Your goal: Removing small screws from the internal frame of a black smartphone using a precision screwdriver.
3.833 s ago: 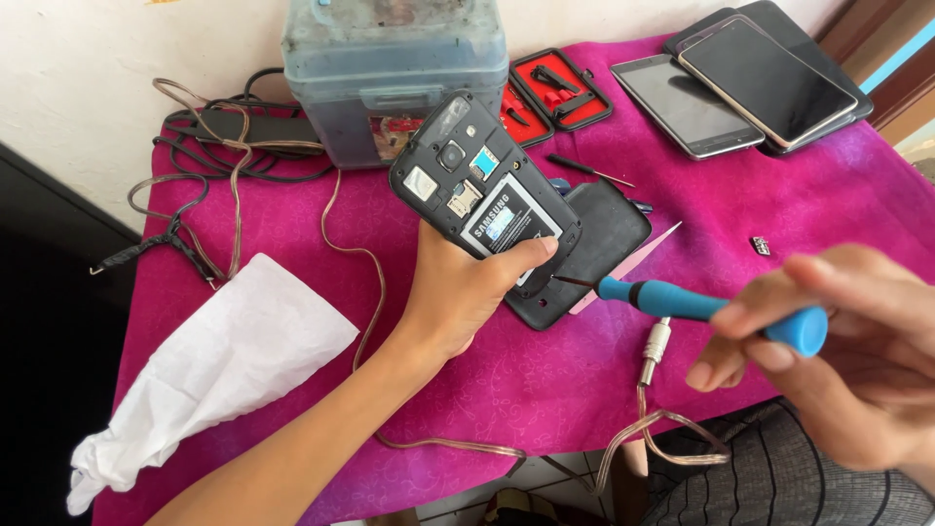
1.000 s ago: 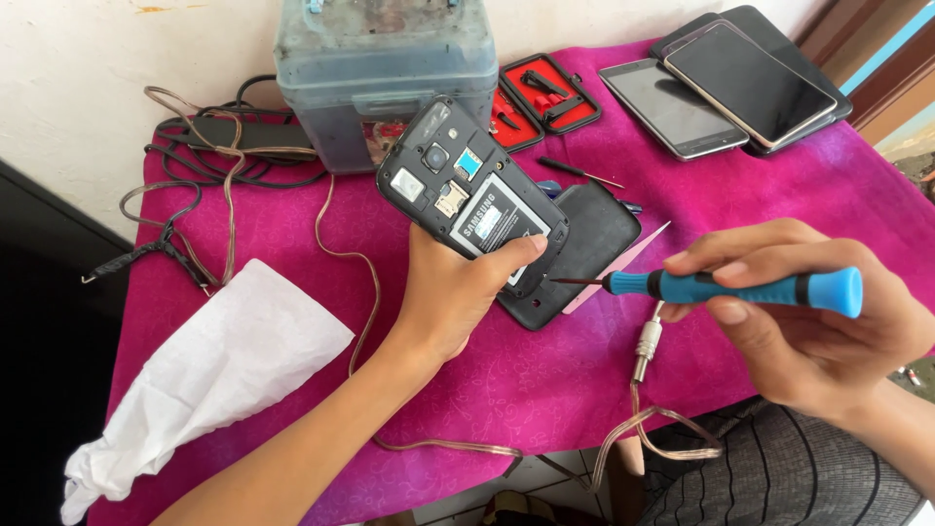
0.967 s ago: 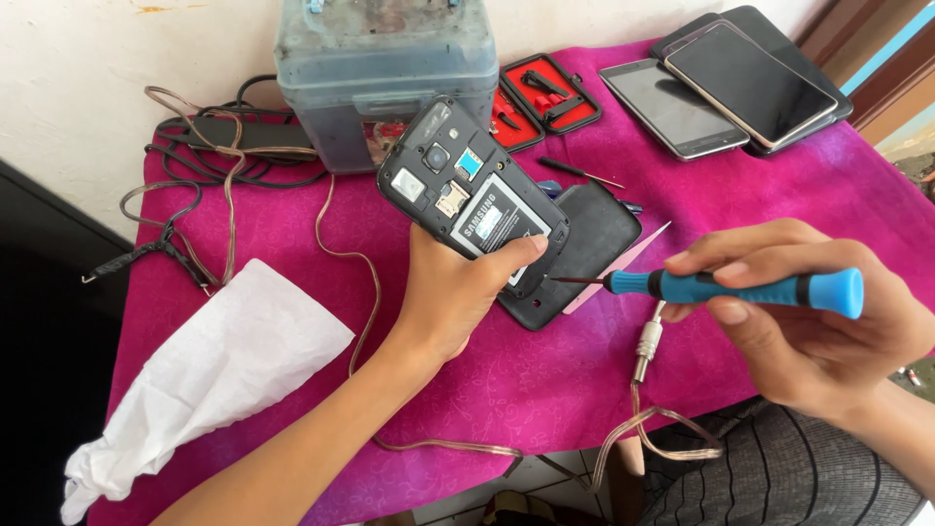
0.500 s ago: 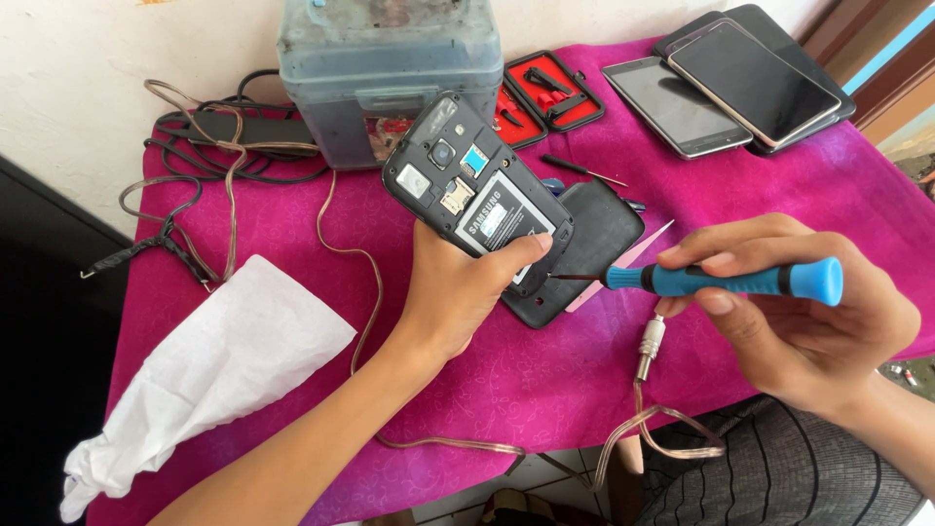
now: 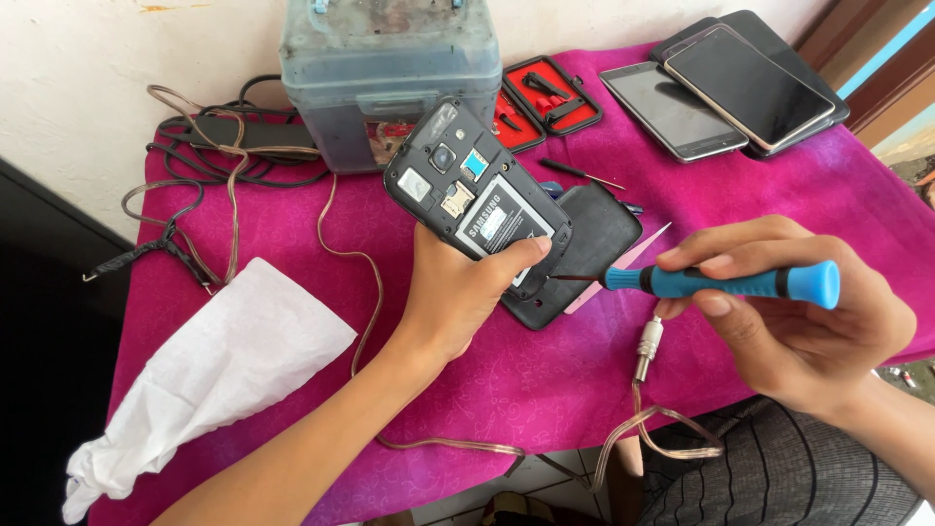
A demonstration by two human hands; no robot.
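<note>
Black plastic and a grey battery face the camera: an opened phone [image 5: 477,206], its back cover off, is held tilted in the middle of the frame, a little above the magenta cloth [image 5: 779,185]. The left hand [image 5: 463,297] cradles it from below, thumb pressed across the lower edge of the battery and fingers wrapped behind, out of sight. The right hand [image 5: 789,317], at the right of the frame, pinches a blue-handled screwdriver [image 5: 716,282] between thumb and fingertips, its thin shaft lying level and its tip touching, or all but touching, the phone's lower right corner.

By the look of it, the step in hand is seating the driver in a corner screw. The next move would seem to call for a steady tip, a firm hold on the phone and a light twist of the handle.

Whether the tip sits in a screw head cannot be told; that spot is too small and partly behind the thumb. Just behind the phone lies a black back cover [image 5: 594,248], half covered by it. Further out are a red-lined tool case [image 5: 545,97], a grey plastic box [image 5: 390,78] cut off by the top edge, stacked phones [image 5: 726,88] at upper right, a crumpled white tissue [image 5: 209,365] at lower left, and tangled cables [image 5: 205,185] at upper left.
</note>
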